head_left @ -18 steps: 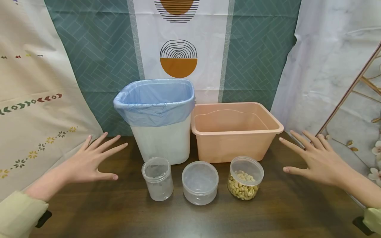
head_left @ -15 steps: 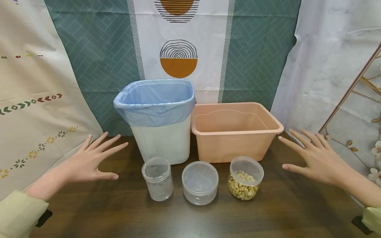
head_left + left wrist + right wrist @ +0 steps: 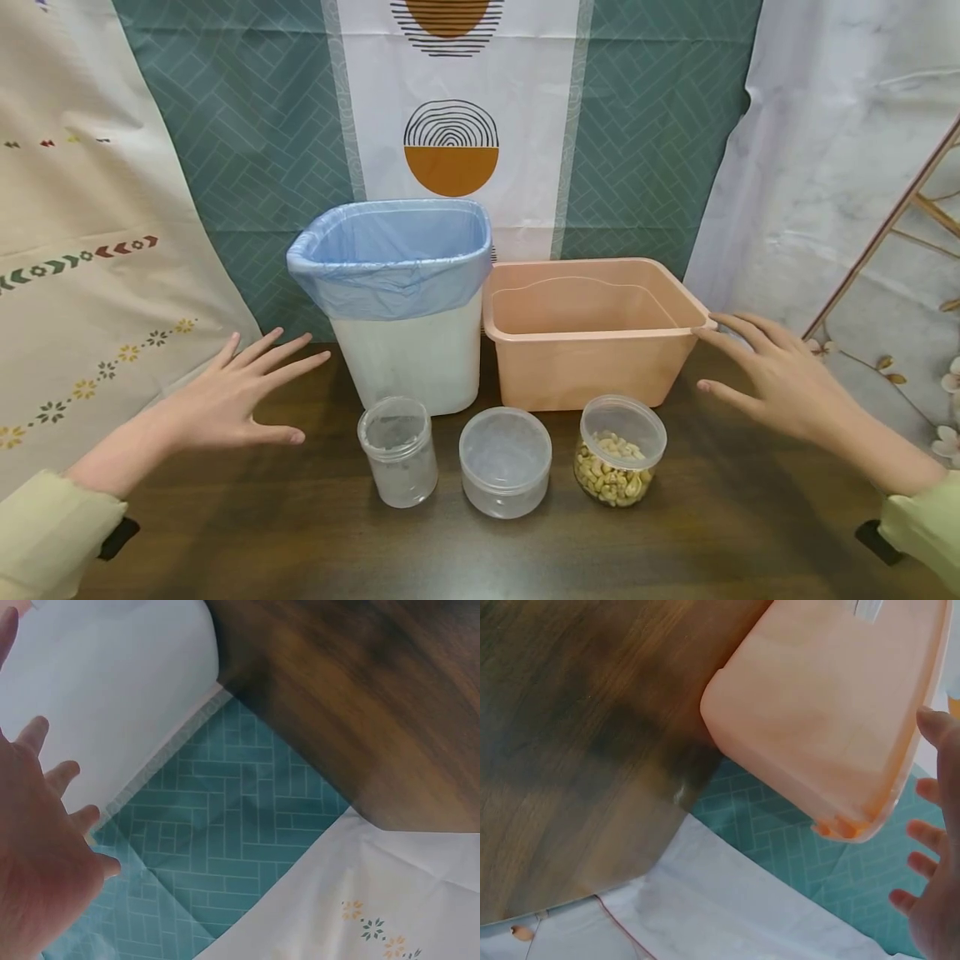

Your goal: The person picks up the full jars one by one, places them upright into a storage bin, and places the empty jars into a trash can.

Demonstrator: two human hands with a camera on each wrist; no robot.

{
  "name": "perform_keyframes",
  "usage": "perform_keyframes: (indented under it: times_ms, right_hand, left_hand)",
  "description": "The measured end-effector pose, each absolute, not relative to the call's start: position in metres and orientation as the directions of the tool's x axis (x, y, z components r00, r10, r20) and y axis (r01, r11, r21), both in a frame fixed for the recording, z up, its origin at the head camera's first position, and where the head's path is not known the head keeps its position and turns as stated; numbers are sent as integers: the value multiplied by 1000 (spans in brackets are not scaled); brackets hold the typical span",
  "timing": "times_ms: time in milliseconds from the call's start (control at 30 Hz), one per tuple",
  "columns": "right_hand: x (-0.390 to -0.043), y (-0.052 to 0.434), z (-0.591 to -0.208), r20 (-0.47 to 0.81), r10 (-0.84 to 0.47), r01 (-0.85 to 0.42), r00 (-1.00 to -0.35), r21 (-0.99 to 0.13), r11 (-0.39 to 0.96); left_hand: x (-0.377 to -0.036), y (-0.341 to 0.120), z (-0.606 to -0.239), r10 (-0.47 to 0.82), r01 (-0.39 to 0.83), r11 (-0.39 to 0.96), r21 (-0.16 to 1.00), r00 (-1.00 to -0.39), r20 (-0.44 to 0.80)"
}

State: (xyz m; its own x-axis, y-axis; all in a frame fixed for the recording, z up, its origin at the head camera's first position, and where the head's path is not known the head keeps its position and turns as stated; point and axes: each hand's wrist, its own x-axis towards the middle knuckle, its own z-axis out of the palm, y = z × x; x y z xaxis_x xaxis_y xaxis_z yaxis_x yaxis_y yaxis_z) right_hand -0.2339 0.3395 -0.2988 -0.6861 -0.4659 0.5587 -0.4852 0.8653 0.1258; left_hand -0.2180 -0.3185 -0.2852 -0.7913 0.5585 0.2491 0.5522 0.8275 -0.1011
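My left hand [image 3: 225, 408] is held with fingers spread, left of a white bin [image 3: 412, 358] lined with a blue bag [image 3: 390, 287]. It holds nothing. On the other side my right hand [image 3: 787, 379] stretches toward a peach plastic tub [image 3: 585, 371]. Its fingertips overlap the tub's right rim corner in the head view; the right wrist view shows the fingers close to the rim, and contact cannot be told. Before the containers stand a tall clear jar [image 3: 405, 479], a low clear jar [image 3: 504, 500] and a jar of cashews [image 3: 615, 479], each with a translucent top.
Everything stands on a dark brown wooden table [image 3: 480, 558]. A green and white patterned cloth [image 3: 652, 125] hangs behind. Pale cloths line the left [image 3: 82, 275] and right [image 3: 810, 167] sides.
My right hand has moved left and slightly up, bringing its fingertips to the tub's corner. My left hand has shifted slightly right. Containers and jars stay put.
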Motion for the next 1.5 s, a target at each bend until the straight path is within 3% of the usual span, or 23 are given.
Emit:
perform_keyframes:
  times_ms: [167,433,567,967,1300,1500]
  right_hand:
    - [-243,334,-300,608,-487,-543,-628,107,833]
    - [-262,330,-305,747,-515,-656,-421,141,741]
    - [-269,326,-308,789,-488,-691,-373,115,714]
    - [-281,318,-319,835,-410,-736,-368,8,677]
    - [-293,310,-331,886,-273,-734,-374,-103,671]
    - [-295,305,-337,899,-192,-713,-393,-166,682]
  left_hand:
    - [-218,-316,-282,555,552,829,-87,-796,241]
    - [-215,-310,-273,553,554,830,-65,-801,229]
    - [-216,-305,-267,543,548,835,-49,-806,236]
    - [-217,-290,-256,573,578,815,-45,-792,211]
    - [-214,-259,-244,653,658,752,-32,-737,175]
    - [-221,-237,-239,733,729,678,-91,-661,163]
